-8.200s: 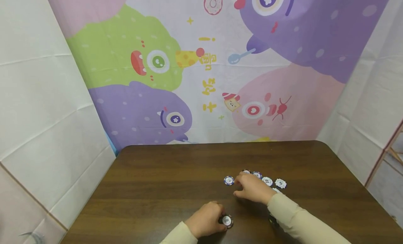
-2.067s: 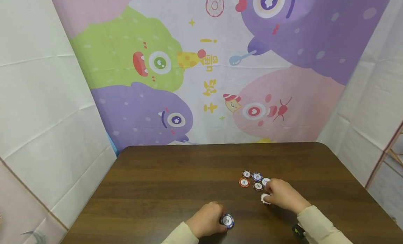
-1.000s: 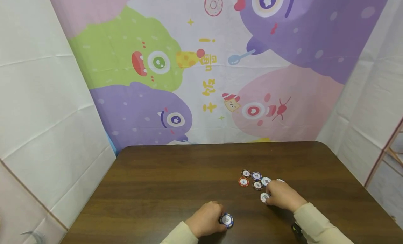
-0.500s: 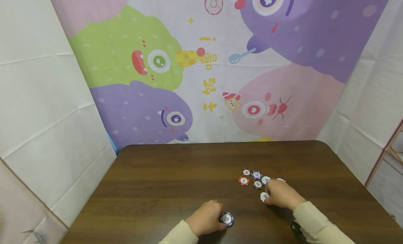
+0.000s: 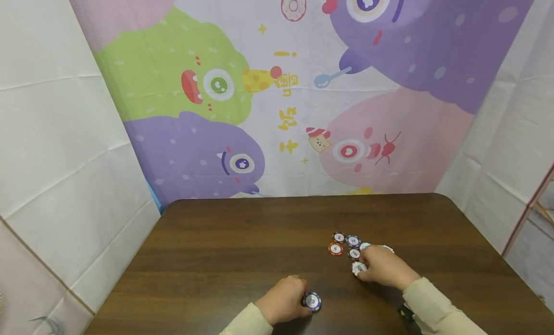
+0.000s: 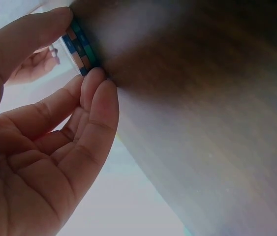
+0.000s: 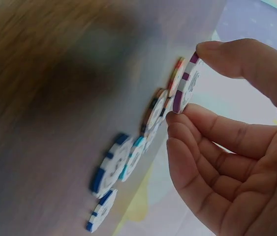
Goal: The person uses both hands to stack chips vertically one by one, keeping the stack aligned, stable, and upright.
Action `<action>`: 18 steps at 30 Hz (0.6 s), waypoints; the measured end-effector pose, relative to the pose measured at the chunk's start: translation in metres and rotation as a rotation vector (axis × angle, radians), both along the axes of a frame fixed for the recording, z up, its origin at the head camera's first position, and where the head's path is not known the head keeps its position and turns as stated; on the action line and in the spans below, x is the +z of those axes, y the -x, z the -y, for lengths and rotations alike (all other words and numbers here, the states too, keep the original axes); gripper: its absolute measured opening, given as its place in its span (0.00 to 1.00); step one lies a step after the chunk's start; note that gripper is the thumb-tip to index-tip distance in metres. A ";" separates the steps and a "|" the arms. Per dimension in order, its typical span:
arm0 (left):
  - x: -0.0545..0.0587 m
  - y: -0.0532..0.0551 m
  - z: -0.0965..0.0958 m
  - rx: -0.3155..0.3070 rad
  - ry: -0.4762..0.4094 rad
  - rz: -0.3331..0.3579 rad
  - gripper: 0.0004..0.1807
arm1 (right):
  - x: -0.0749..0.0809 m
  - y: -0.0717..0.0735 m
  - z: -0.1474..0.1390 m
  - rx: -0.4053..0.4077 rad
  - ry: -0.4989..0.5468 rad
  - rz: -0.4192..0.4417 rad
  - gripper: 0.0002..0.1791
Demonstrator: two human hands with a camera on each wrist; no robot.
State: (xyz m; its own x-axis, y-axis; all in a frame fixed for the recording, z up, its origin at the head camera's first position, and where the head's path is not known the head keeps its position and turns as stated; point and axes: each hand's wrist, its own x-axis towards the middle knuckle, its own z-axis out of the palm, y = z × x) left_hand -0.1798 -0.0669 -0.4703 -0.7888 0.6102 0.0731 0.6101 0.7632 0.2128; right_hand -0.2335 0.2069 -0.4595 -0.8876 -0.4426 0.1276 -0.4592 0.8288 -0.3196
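My left hand (image 5: 283,300) pinches a short stack of poker chips (image 5: 312,302), with a blue-edged chip on top. In the left wrist view the stack's striped rims (image 6: 81,46) sit between thumb and fingertips, close over the wooden surface. My right hand (image 5: 387,265) pinches a white poker chip (image 5: 358,269) by its edges. Purple blocks mark the rim of that held chip (image 7: 187,83) in the right wrist view. Just beyond the right fingers lie a dark chip (image 5: 354,254), a red chip (image 5: 335,249), a blue chip (image 5: 353,240) and another dark chip (image 5: 339,237).
A light chip (image 5: 365,246) and a white chip (image 5: 388,248) are partly covered by the right hand. Nearer the right wrist camera lie blue-and-white chips (image 7: 112,164). The brown wooden table (image 5: 225,248) ends at a cartoon-printed cloth (image 5: 277,133).
Over the last half second my right hand has shifted slightly left with the white chip. Since the oldest frame, red and dark chips have joined the group, and the left stack's top is blue, not dark.
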 end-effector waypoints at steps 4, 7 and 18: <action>-0.001 0.000 0.000 -0.004 0.004 -0.019 0.15 | 0.004 -0.002 0.005 0.027 0.019 0.011 0.14; -0.001 0.000 0.000 -0.005 0.007 -0.030 0.16 | 0.007 -0.003 0.010 0.051 0.035 0.002 0.12; -0.001 0.000 0.000 -0.008 0.002 -0.043 0.17 | 0.013 -0.014 0.036 0.162 0.090 0.004 0.10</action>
